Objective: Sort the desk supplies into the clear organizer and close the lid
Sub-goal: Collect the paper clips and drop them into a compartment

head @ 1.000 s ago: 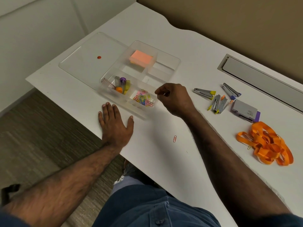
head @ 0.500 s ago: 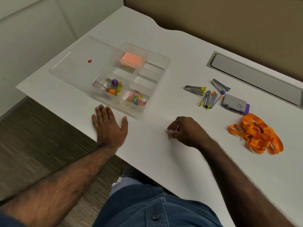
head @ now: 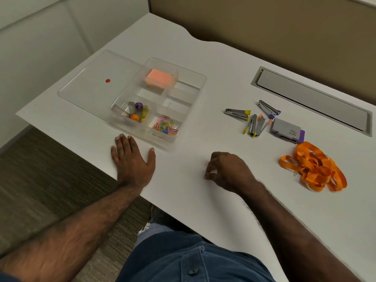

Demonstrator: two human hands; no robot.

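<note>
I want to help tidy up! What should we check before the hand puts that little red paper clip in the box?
1. Right hand pinches the red paper clip: ok, fingertips are on it.
2. Clip lifted off the desk: cannot tell.
3. Paper clip compartment of the clear organizer uncovered: ok.
4. Lid out of the way: ok, it lies flat beside the organizer.
5. Left hand clear of the path: ok, it rests flat on the desk in front of the organizer.

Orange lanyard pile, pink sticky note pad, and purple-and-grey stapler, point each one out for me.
Orange lanyard pile (head: 314,168), head view, middle of the tangled straps.
Pink sticky note pad (head: 159,77), head view, its top sheet.
Purple-and-grey stapler (head: 286,130), head view, its grey top.
</note>
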